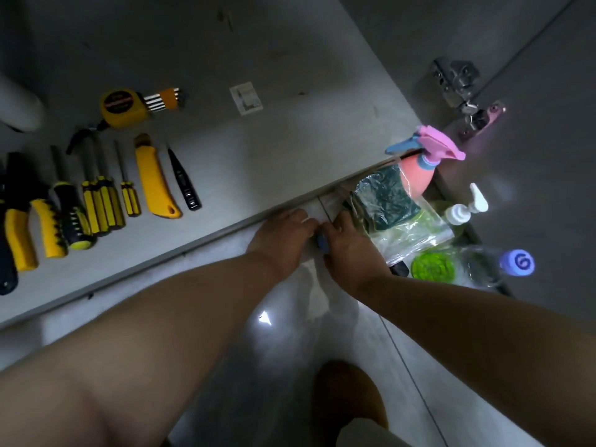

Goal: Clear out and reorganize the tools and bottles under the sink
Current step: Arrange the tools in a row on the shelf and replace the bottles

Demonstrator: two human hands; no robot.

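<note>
From the head camera, we look down at the cabinet floor (258, 150), where the tools lie in a row at left: pliers (19, 227), screwdrivers (101, 201), a yellow knife (154, 180) and a black tester (185, 182), with a tape measure (121, 108) and hex keys (164, 98) behind them. Both hands meet at the cabinet's front edge. The right hand (350, 250) has its fingers clenched round a small blue object (322, 245). The left hand (283, 235) curls in against it, and we cannot tell whether those fingers grasp it. The bottles sit at right on the tiled floor (290, 350): a pink sprayer (419, 169), a white pump bottle (464, 209) and a clear bottle (516, 262) lying down, beside a bag (387, 198) of dark scourers and a green scrubber (432, 266).
</note>
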